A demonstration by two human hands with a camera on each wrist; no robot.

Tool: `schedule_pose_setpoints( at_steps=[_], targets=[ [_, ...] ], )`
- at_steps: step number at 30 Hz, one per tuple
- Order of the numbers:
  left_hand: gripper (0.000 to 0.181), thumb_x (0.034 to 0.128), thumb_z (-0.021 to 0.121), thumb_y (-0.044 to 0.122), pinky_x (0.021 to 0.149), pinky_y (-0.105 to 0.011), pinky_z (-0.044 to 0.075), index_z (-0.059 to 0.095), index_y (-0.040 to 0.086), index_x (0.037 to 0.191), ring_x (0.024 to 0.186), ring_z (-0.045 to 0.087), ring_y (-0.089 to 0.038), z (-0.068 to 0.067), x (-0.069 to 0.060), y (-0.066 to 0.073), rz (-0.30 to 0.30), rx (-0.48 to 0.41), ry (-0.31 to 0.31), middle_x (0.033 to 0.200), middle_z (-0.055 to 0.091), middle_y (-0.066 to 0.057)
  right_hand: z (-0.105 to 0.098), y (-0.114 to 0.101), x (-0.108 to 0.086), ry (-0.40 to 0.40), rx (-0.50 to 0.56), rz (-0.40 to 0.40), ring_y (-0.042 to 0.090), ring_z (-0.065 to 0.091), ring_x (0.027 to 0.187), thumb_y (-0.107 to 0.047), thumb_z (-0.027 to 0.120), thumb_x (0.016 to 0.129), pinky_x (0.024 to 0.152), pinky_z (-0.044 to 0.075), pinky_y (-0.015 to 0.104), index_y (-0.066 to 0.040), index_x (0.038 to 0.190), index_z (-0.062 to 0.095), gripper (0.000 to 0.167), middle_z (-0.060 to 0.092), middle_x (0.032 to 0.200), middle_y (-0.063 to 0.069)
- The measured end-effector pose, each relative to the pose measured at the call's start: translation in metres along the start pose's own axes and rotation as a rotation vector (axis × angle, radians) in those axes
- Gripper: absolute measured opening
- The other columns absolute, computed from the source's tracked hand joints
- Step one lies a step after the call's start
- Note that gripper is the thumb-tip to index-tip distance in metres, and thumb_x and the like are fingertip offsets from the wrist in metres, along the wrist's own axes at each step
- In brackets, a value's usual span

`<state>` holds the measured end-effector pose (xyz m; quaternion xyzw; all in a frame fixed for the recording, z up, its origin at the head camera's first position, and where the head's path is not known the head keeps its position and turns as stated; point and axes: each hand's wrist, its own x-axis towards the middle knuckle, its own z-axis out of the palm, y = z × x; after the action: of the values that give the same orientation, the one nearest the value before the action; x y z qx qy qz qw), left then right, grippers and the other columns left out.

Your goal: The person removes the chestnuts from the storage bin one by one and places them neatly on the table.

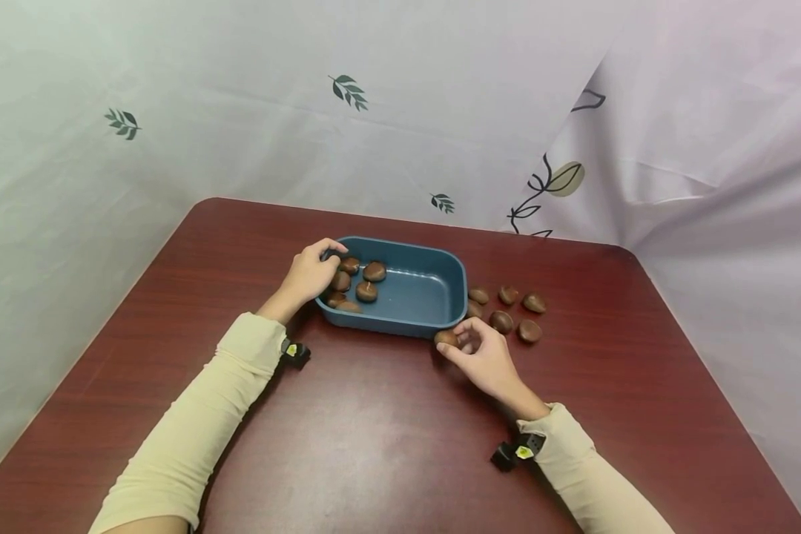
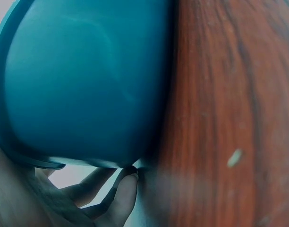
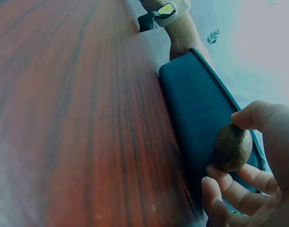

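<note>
- brown chestnut (image 1: 446, 339) pinched between thumb and fingers of the right hand (image 1: 486, 361), just outside the near right corner of a blue tray (image 1: 387, 323); whether they touch, i cannot tell.
- from those fingers the tray's inside lies leftward and beyond, its long axis running left to right.
- left hand (image 1: 309, 277) grips the tray's left end, beside chestnuts inside (image 1: 366, 291).
- loose chestnuts (image 1: 501, 321) sit right of the tray on the table (image 1: 374, 415), nearer the right hand.
</note>
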<state>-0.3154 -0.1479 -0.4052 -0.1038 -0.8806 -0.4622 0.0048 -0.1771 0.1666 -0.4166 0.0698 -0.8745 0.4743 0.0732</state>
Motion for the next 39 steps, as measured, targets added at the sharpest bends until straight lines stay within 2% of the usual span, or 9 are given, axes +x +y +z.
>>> schedule_pose_setpoints(
  at_steps=[7, 20, 27, 39],
  targets=[
    [0.032, 0.1027, 0.041, 0.022, 0.051, -0.035, 0.034, 0.061, 0.018, 0.127, 0.045, 0.029, -0.015, -0.0001, -0.0002, 0.0000, -0.002, -0.001, 0.000, 0.057, 0.039, -0.001, 0.0002, -0.0005, 0.0006, 0.000, -0.004, 0.002, 0.015, 0.059, 0.065, -0.016, 0.082, 0.079, 0.061, 0.049, 0.025, -0.007, 0.093, 0.063, 0.025, 0.063, 0.081, 0.005],
    [0.032, 0.1024, 0.040, 0.023, 0.052, -0.036, 0.035, 0.061, 0.018, 0.127, 0.046, 0.031, -0.016, 0.0000, 0.0017, -0.0003, 0.004, -0.002, 0.005, 0.060, 0.042, -0.003, -0.0007, -0.0015, 0.0015, 0.006, -0.012, 0.021, 0.016, 0.059, 0.065, -0.017, 0.083, 0.079, 0.061, 0.049, 0.025, -0.008, 0.092, 0.062, 0.026, 0.063, 0.080, 0.005],
    [0.033, 0.1025, 0.041, 0.025, 0.053, -0.036, 0.034, 0.061, 0.019, 0.128, 0.047, 0.030, -0.018, -0.0003, 0.0005, -0.0010, -0.019, -0.002, 0.007, 0.062, 0.042, -0.006, -0.0001, 0.0003, 0.0016, 0.007, -0.011, 0.026, 0.015, 0.059, 0.065, -0.017, 0.083, 0.079, 0.060, 0.048, 0.024, -0.008, 0.093, 0.061, 0.027, 0.061, 0.081, 0.006],
    [0.032, 0.1024, 0.041, 0.023, 0.057, -0.037, 0.035, 0.061, 0.018, 0.126, 0.049, 0.032, -0.018, 0.0004, 0.0006, -0.0011, -0.004, 0.003, 0.006, 0.065, 0.045, -0.007, 0.0002, 0.0018, 0.0013, 0.014, 0.004, 0.022, 0.013, 0.059, 0.063, -0.015, 0.082, 0.079, 0.059, 0.048, 0.023, -0.006, 0.094, 0.060, 0.028, 0.065, 0.082, 0.006]
  ],
)
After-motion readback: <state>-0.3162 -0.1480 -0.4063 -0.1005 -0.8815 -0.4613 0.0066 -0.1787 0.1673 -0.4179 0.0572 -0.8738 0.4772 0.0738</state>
